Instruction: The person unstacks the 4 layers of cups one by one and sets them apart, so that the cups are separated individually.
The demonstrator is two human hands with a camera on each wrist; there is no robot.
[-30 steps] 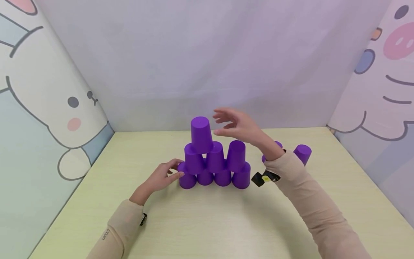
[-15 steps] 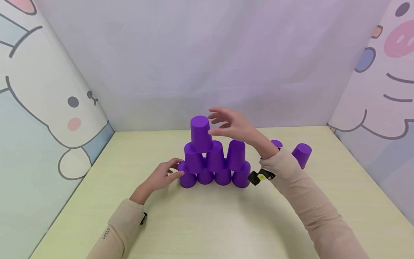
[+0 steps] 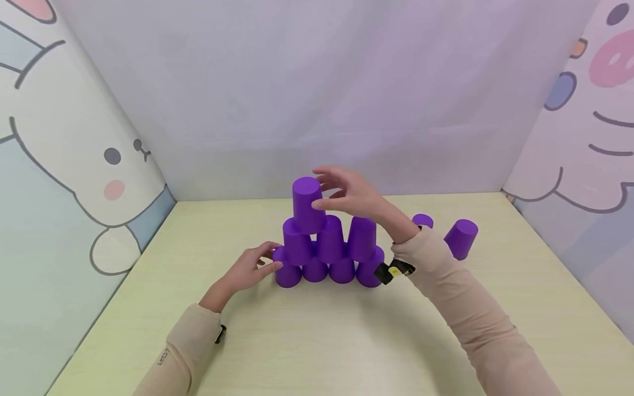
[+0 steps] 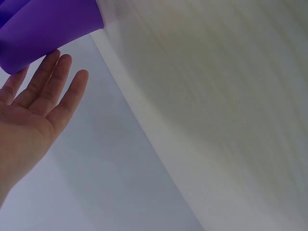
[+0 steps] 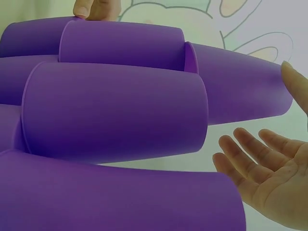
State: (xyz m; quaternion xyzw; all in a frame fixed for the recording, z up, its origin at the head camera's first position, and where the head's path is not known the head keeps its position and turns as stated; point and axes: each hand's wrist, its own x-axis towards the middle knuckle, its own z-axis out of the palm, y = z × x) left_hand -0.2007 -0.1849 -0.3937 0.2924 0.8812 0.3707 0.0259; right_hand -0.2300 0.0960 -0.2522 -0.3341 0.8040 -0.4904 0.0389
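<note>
Purple cups stand upside down in a stack: several in the bottom row, three above, one top cup [image 3: 308, 206] on the left pair of the middle row. My left hand [image 3: 251, 268] is beside the bottom left cup [image 3: 287, 273], fingertips touching its side; in the left wrist view the fingers [image 4: 66, 98] are fairly straight against the cup. My right hand [image 3: 354, 192] is at the right side of the top cup, thumb in front and fingers behind. In the right wrist view its thumb [image 5: 294, 82] meets that cup's end while the fingers [image 5: 260, 154] stay apart from it.
Two more purple cups, a farther one [image 3: 422, 221] and a nearer one [image 3: 462, 240], stand on the right of the pale wooden table [image 3: 307, 341], partly behind the right forearm. A white curtain-like backdrop [image 3: 317, 99] and cartoon-printed side panels [image 3: 559, 148] enclose the table.
My right hand has moved left, from a gap beside the top cup to around its right side. The left hand and the stack have stayed put.
</note>
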